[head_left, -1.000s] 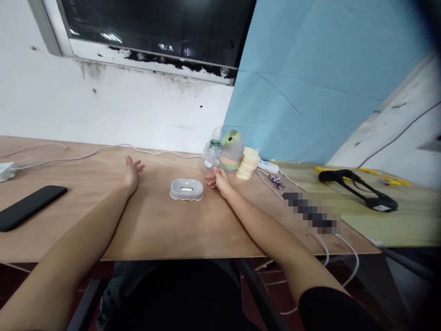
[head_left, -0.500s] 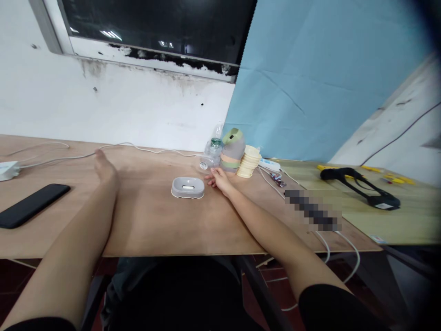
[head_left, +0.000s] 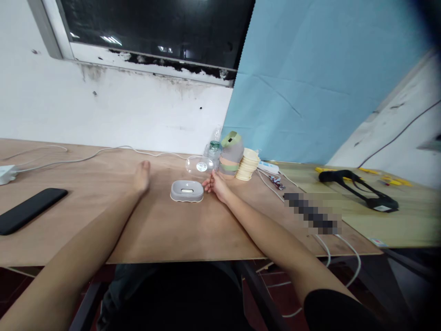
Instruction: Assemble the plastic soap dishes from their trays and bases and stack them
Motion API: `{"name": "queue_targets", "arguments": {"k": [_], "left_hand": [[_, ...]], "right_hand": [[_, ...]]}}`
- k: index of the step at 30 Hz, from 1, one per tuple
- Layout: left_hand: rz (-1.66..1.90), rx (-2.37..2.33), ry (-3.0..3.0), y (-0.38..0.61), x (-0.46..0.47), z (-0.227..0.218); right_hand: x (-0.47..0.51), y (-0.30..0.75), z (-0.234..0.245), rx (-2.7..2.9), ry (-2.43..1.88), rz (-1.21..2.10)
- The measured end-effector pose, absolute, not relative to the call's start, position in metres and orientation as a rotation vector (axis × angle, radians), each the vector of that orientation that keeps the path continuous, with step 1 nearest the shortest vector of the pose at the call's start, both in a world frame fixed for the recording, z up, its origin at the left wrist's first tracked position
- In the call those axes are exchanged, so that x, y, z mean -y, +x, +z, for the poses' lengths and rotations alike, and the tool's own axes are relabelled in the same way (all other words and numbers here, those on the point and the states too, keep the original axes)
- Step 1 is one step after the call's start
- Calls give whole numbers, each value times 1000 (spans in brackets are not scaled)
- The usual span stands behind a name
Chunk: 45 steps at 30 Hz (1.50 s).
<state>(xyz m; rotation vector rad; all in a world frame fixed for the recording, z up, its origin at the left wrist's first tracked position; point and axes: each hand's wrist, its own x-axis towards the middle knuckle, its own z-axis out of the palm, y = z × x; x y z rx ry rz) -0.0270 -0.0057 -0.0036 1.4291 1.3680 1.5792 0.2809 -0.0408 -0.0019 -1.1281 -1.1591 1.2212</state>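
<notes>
A clear plastic oval cover point(head_left: 192, 164) with a round sticker is pinched at its right edge by my right hand point(head_left: 217, 187), tilted just behind the soap dish. The grey oval soap dish point(head_left: 187, 196), with a slot in its middle, sits on the table left of my right hand's fingers. My left hand point(head_left: 141, 178) is over the table further left, edge-on, its fingers stretched out and holding nothing. Behind my right hand stand a stack of grey, green and orange dishes point(head_left: 231, 154), a clear bottle with a green cap point(head_left: 214, 148) and a stack of cream-coloured pieces point(head_left: 247, 165).
A black phone point(head_left: 32, 210) lies at the left near a white adapter point(head_left: 7, 174) whose cable runs along the back. To the right are a power strip point(head_left: 268, 167), a pixelated dark object point(head_left: 312, 214), cables and a black strap headset point(head_left: 358, 188).
My left hand has moved right, toward the soap dish. The clear cover has come left and forward from beside the bottle, held in my right hand, which has barely shifted.
</notes>
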Motion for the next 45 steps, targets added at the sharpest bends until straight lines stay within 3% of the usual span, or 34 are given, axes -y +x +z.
{"name": "queue_targets", "arguments": {"k": [4, 9, 17, 29, 45], "left_hand": [[1251, -1241, 2218, 6, 33, -5], [1109, -1110, 2532, 22, 59, 5], [1100, -1052, 2603, 19, 54, 7], [1086, -1130, 2545, 10, 54, 14], [831, -1218, 2473, -1, 56, 21]], "right_hand": [[48, 273, 4, 1176, -1105, 1263], [59, 267, 13, 1189, -1094, 1305], [63, 267, 11, 1209, -1024, 1491], [52, 279, -5, 1537, -1325, 860], [61, 285, 10, 2017, -1411, 678]]}}
